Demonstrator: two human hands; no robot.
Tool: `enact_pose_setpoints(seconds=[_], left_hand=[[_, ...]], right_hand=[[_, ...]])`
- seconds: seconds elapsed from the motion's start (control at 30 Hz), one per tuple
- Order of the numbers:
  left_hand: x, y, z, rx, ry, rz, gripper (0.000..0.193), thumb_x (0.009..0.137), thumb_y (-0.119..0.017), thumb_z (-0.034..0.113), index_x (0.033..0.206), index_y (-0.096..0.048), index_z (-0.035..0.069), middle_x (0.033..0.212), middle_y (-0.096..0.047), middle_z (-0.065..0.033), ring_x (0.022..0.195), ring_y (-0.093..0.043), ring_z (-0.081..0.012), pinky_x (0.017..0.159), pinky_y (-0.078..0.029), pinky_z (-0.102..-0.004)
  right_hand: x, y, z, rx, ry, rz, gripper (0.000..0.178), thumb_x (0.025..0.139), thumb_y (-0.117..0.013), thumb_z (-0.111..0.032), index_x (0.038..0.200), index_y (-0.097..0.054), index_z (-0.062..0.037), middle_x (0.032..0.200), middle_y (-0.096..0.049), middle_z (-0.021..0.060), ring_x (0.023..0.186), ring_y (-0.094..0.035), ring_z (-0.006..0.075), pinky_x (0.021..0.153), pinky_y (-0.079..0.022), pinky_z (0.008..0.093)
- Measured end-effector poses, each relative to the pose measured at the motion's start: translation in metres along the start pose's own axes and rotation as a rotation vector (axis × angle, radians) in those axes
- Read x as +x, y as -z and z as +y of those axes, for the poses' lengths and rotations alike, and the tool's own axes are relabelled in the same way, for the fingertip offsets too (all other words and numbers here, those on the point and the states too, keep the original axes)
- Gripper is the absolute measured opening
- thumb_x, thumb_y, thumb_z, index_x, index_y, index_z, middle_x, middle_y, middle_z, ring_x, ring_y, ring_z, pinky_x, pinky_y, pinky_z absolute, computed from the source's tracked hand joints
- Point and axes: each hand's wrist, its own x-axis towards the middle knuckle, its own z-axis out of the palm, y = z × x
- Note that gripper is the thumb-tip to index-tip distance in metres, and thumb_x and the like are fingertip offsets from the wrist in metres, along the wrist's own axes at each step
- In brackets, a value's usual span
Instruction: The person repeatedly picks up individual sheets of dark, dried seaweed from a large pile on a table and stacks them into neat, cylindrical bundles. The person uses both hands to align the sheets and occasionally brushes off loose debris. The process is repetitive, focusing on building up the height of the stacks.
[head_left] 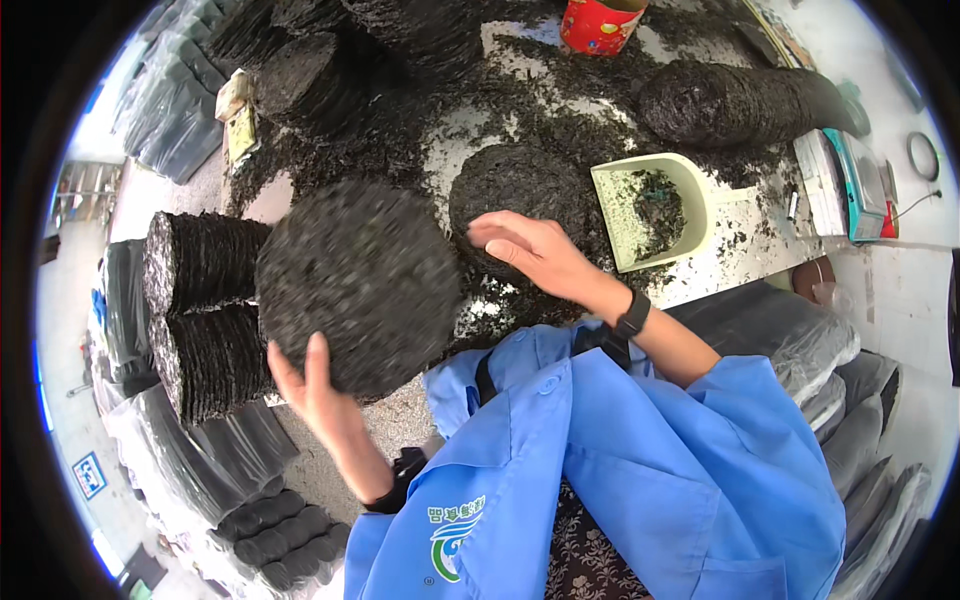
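Note:
A round, dark sheet of dried seaweed [360, 280] is held up at a tilt at the front left, slightly blurred. My left hand [325, 405] grips its lower left edge, with the thumb and finger showing on the near face. To the right, my right hand [545, 258] is held over another round seaweed pile [520, 180], fingers stretched out and nothing in them. Whether it touches the pile I cannot tell. Left of the held sheet, two stacks of round seaweed sheets [205, 265] lie on their sides, one nearer than the other.
A pale yellow dustpan [700, 185] with seaweed scraps sits right of the pile. Behind it lies a long seaweed roll [745, 105]; a red bucket [600, 28] stands at the back. Loose flakes cover much of the table. Bagged dark rolls [780, 325] flank me on both sides.

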Motion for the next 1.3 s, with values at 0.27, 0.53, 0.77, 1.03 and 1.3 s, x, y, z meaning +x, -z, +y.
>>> enact_pose_setpoints(seconds=[0.27, 0.53, 0.77, 1.03, 1.3], left_hand=[[0.023, 0.061, 0.01, 1.279, -0.671, -0.018, 0.05, 0.09, -0.059, 0.024, 0.136, -0.046, 0.012, 0.136, -0.041, -0.019, 0.127, -0.039, -0.0335, 0.1, -0.037, -0.0481], [0.008, 0.008, -0.049, 1.695, -0.64, -0.183, 0.044, 0.098, -0.034, 0.041, 0.141, -0.04, 0.031, 0.153, -0.022, -0.0068, 0.141, -0.019, -0.0294, 0.109, -0.01, -0.0578], [0.004, 0.002, -0.021, 1.359, -0.785, -0.263, 0.042, 0.096, -0.045, 0.034, 0.134, -0.05, 0.015, 0.143, -0.038, -0.0131, 0.135, -0.03, -0.0338, 0.109, -0.017, -0.0556], [-0.023, -0.054, -0.008, 0.346, -0.242, -0.216, 0.068, 0.085, -0.063, 0.007, 0.143, -0.028, 0.006, 0.138, -0.04, -0.0193, 0.128, -0.04, -0.0301, 0.106, -0.034, -0.0413], [0.022, 0.072, 0.018, 0.578, -0.344, 0.056, 0.059, 0.082, -0.058, 0.003, 0.138, -0.04, 0.009, 0.128, -0.044, -0.0169, 0.112, -0.046, -0.026, 0.093, -0.042, -0.0395]], right_hand=[[-0.007, 0.034, 0.059, -1.367, 0.136, -0.11, 0.089, 0.065, -0.077, -0.048, 0.136, -0.041, -0.01, 0.141, -0.032, 0.0271, 0.133, -0.028, 0.0436, 0.105, -0.03, 0.0552], [-0.011, 0.06, 0.023, -1.022, 0.249, 0.266, 0.039, 0.083, -0.063, -0.019, 0.119, -0.054, -0.0046, 0.125, -0.052, 0.0167, 0.116, -0.051, 0.0325, 0.097, -0.043, 0.0401], [-0.014, 0.083, 0.016, 0.481, 0.011, 0.842, 0.021, 0.094, -0.058, -0.017, 0.108, -0.058, -0.0015, 0.097, -0.062, 0.002, 0.084, -0.055, 0.0105, 0.075, -0.047, 0.0283], [-0.004, -0.015, -0.024, 0.409, -0.11, 0.319, 0.048, 0.093, -0.058, -0.033, 0.121, -0.051, 0.0044, 0.113, -0.06, 0.0091, 0.098, -0.057, 0.0148, 0.086, -0.047, 0.0308], [-0.012, 0.021, 0.051, -1.383, 0.104, -0.028, 0.101, 0.056, -0.084, -0.043, 0.137, -0.037, -0.0059, 0.144, -0.026, 0.0265, 0.135, -0.024, 0.0419, 0.104, -0.03, 0.0565]])
